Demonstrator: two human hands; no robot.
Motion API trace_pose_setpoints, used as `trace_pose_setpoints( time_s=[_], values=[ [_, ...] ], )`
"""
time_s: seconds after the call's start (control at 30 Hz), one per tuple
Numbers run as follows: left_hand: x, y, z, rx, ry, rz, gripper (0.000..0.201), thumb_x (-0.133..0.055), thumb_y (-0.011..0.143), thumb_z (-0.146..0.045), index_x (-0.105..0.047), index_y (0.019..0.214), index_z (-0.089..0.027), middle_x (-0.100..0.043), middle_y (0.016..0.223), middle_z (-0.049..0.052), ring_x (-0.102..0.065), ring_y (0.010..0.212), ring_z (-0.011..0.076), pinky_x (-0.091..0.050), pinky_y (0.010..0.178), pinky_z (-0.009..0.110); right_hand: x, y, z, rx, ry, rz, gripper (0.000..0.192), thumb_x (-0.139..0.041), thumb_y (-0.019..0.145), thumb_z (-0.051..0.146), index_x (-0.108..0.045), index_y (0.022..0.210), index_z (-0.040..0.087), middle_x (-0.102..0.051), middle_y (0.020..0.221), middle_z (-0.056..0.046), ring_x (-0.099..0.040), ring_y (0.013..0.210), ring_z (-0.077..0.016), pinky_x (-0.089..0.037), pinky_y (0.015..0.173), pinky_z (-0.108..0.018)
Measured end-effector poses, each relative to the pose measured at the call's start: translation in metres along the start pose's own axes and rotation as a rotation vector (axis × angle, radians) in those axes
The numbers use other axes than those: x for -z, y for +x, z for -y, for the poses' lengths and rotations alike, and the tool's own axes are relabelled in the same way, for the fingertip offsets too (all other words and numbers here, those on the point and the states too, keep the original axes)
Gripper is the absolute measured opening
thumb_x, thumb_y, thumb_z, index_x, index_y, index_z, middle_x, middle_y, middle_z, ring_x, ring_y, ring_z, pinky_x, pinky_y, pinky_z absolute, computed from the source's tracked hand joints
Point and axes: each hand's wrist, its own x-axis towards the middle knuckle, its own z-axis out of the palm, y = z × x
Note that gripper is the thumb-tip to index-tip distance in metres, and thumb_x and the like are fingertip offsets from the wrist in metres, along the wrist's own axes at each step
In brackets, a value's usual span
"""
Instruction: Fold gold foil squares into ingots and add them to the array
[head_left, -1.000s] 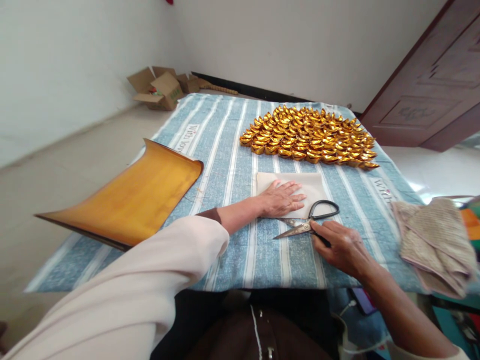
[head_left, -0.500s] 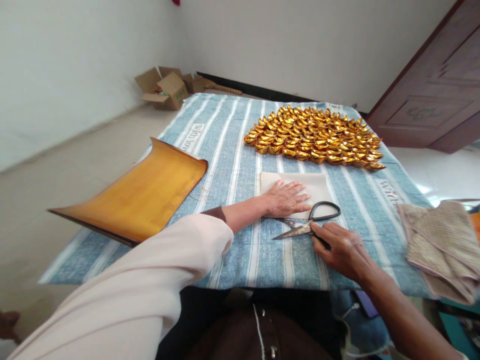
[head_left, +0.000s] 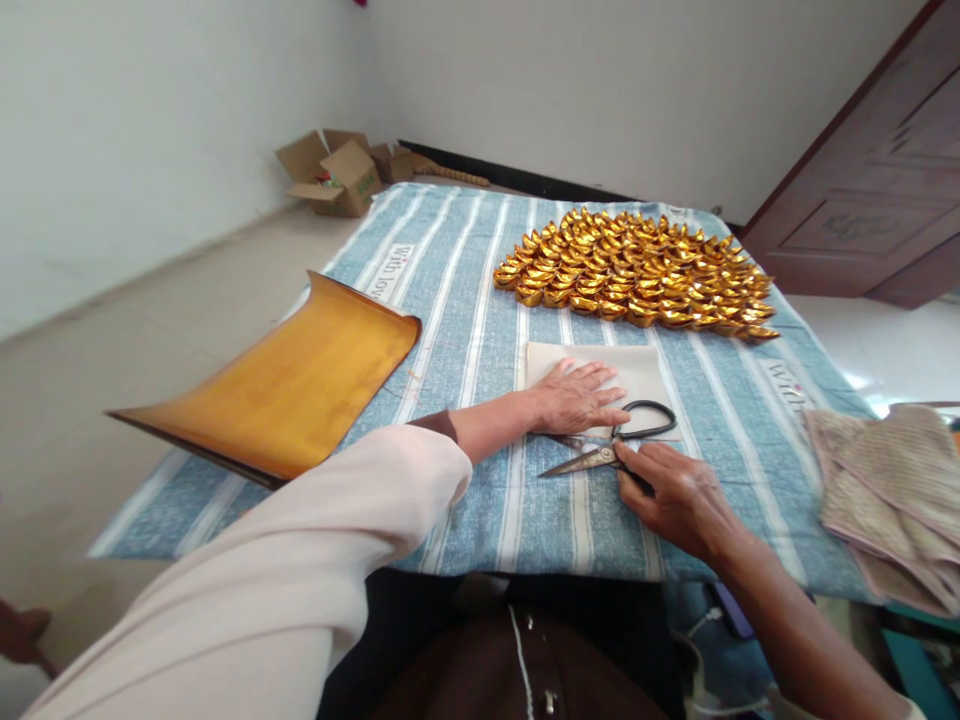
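Scissors (head_left: pixel 607 445) under right hand (head_left: pixel 675 495), beside left hand (head_left: pixel 577 398)

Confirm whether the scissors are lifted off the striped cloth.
No, the scissors lie flat on the striped cloth, with the right hand resting on one handle.

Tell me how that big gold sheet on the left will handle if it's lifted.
The gold sheet is probably thin and floppy: its far edge already curls upward. It looks light, and part overhangs the striped cloth, so it may slide or sag.

White walls (head_left: pixel 150 130), brown door (head_left: pixel 862 190)
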Motion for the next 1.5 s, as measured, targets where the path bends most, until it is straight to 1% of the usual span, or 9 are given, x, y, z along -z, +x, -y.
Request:
trace_pose_setpoints(
  time_s=[0.2,0.57,0.77,0.93,1.13,1.23,1.33,1.43,1.5],
  values=[
    [0.002,-0.001,0.000,-0.001,-0.013,0.002,0.068,-0.015,0.091,-0.063,-0.033,0.144,-0.024,-0.015,0.156,0.006,-0.007,0.144,0.0257,-0.005,0.112,0.053,-0.006,0.009,0.005,-0.005,0.017,-0.004,0.027,-0.048,0.086,0.020,-0.066,0.104,0.012,-0.063,0.072,-0.004,-0.061,0.068,-0.0184,-0.044,0.064,-0.029],
    [0.000,-0.001,0.002,0.000,-0.035,0.004,0.075,-0.015,0.090,-0.066,-0.028,0.146,-0.019,-0.012,0.156,0.007,-0.005,0.144,0.0249,-0.003,0.112,0.054,-0.002,0.006,0.012,0.004,0.051,0.006,0.024,-0.048,0.086,0.020,-0.066,0.100,0.013,-0.059,0.068,-0.003,-0.058,0.065,-0.0179,-0.043,0.061,-0.028],
    [0.004,0.001,0.004,0.030,-0.093,0.022,0.070,-0.011,0.092,-0.061,-0.023,0.147,-0.019,-0.016,0.156,0.006,-0.007,0.144,0.0214,-0.004,0.113,0.051,0.009,-0.019,-0.001,-0.048,0.116,-0.004,0.026,-0.049,0.087,0.022,-0.065,0.106,0.013,-0.060,0.068,-0.003,-0.059,0.064,-0.0161,-0.046,0.061,-0.026],
    [-0.001,0.003,0.012,0.003,-0.073,-0.040,0.058,-0.017,0.096,-0.048,-0.029,0.145,-0.018,-0.023,0.154,0.006,-0.013,0.143,0.0196,-0.008,0.112,0.048,0.027,-0.042,-0.037,-0.269,0.022,-0.136,0.028,-0.052,0.086,0.030,-0.066,0.107,0.018,-0.067,0.079,-0.004,-0.063,0.071,-0.0172,-0.048,0.071,-0.029],
    [0.003,-0.007,0.020,0.034,-0.030,-0.168,0.051,-0.030,0.097,-0.037,-0.036,0.141,-0.013,-0.035,0.149,0.011,-0.026,0.139,0.0183,-0.021,0.111,0.035,0.033,-0.037,-0.080,-0.513,-0.267,-0.222,0.033,-0.050,0.083,0.035,-0.070,0.101,0.017,-0.068,0.073,-0.005,-0.062,0.065,-0.0195,-0.045,0.063,-0.030],
    [0.001,-0.021,0.013,0.030,0.075,-0.175,0.057,-0.042,0.092,-0.046,-0.039,0.139,-0.012,-0.036,0.148,0.015,-0.025,0.139,0.0248,-0.021,0.111,0.044,0.029,-0.028,-0.097,-0.699,-0.430,-0.153,0.032,-0.048,0.084,0.035,-0.070,0.096,0.016,-0.068,0.075,-0.009,-0.062,0.065,-0.0230,-0.042,0.059,-0.032],
    [-0.005,-0.034,0.003,0.036,0.143,-0.159,0.069,-0.046,0.087,-0.057,-0.036,0.139,-0.013,-0.031,0.149,0.018,-0.024,0.139,0.0302,-0.019,0.109,0.054,0.025,-0.017,-0.109,-0.860,-0.481,-0.053,0.035,-0.044,0.088,0.037,-0.069,0.094,0.013,-0.067,0.077,-0.014,-0.062,0.067,-0.0261,-0.040,0.056,-0.034],
    [-0.010,-0.043,-0.004,0.047,0.183,-0.173,0.066,-0.046,0.088,-0.057,-0.039,0.137,-0.013,-0.033,0.148,0.019,-0.027,0.138,0.0309,-0.021,0.108,0.054,0.020,-0.009,-0.112,-0.943,-0.496,-0.013,0.036,-0.043,0.089,0.038,-0.067,0.094,0.011,-0.067,0.081,-0.017,-0.063,0.071,-0.0286,-0.040,0.057,-0.035],
    [-0.011,-0.047,-0.005,0.037,0.213,-0.206,0.059,-0.047,0.089,-0.052,-0.043,0.133,-0.013,-0.038,0.145,0.019,-0.032,0.135,0.0316,-0.022,0.107,0.054,0.016,-0.006,-0.111,-0.939,-0.526,-0.004,0.036,-0.044,0.089,0.038,-0.067,0.091,0.010,-0.067,0.082,-0.019,-0.063,0.073,-0.0300,-0.040,0.057,-0.035]
  ],
)
